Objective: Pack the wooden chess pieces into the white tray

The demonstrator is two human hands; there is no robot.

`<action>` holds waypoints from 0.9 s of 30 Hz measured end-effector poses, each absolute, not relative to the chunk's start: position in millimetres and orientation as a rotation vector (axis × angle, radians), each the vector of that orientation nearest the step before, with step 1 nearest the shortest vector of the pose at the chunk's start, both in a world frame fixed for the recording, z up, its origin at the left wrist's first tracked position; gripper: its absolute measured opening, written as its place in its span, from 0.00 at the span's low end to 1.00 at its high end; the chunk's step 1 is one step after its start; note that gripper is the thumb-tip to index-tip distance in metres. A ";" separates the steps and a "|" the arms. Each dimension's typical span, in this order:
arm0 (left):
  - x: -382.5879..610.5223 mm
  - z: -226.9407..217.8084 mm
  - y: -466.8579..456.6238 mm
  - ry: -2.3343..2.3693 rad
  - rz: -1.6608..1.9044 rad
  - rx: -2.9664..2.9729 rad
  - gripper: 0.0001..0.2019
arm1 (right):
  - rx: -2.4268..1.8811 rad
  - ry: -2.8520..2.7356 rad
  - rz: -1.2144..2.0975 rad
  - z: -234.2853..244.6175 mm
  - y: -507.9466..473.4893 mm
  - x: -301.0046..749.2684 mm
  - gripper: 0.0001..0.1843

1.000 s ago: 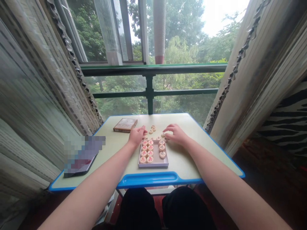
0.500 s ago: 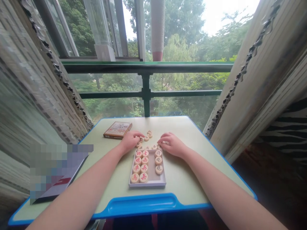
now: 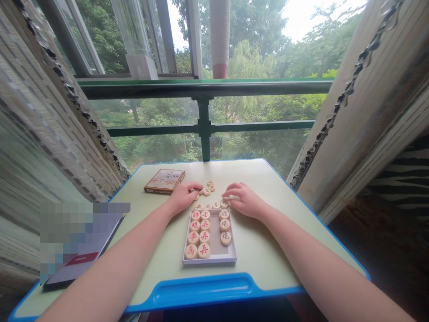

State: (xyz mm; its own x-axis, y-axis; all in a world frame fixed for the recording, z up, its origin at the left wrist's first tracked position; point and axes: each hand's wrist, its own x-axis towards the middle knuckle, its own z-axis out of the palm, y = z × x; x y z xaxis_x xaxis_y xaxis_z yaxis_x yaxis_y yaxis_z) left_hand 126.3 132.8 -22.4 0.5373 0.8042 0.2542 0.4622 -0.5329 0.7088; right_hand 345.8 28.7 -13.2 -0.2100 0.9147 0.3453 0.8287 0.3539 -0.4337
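My left hand (image 3: 183,196) rests low on the table among loose Chinese chess pieces (image 3: 207,192), with its thumb and forefinger curled round a piece, mostly hidden. Opposite it, my right hand (image 3: 244,197) has bent fingers closed on a pale piece (image 3: 226,198), partly covered by the fingertips. Between the hands, a shallow white box (image 3: 217,259) holds round wooden pieces: two columns with red characters (image 3: 204,250) at left, and three with black characters (image 3: 225,237) at right. Several more pieces (image 3: 216,205) lie in a row just beyond the box.
A flat brown printed box (image 3: 164,181) lies at the table's back left. A dark flat object (image 3: 82,259), partly pixelated, is at the left edge. The pale table (image 3: 268,268) has a blue rim and front tray groove (image 3: 203,290). Green railing (image 3: 204,127) and curtains (image 3: 348,94) stand beyond.
The view has shifted slightly. Near my left hand, a piece that showed below the thumb has moved or become covered. Both hands stay low by the loose pieces; the boxed pieces are unchanged.
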 end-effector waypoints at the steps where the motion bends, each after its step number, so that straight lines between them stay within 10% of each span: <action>1: 126.6 -22.7 132.9 1.012 0.775 2.211 0.14 | -1.522 -2.080 0.216 -12.8 28.6 346.2 0.17; 27: 125.6 -25.3 138.9 1.090 0.830 2.343 0.15 | -1.531 -2.125 0.262 -2.4 21.7 342.4 0.10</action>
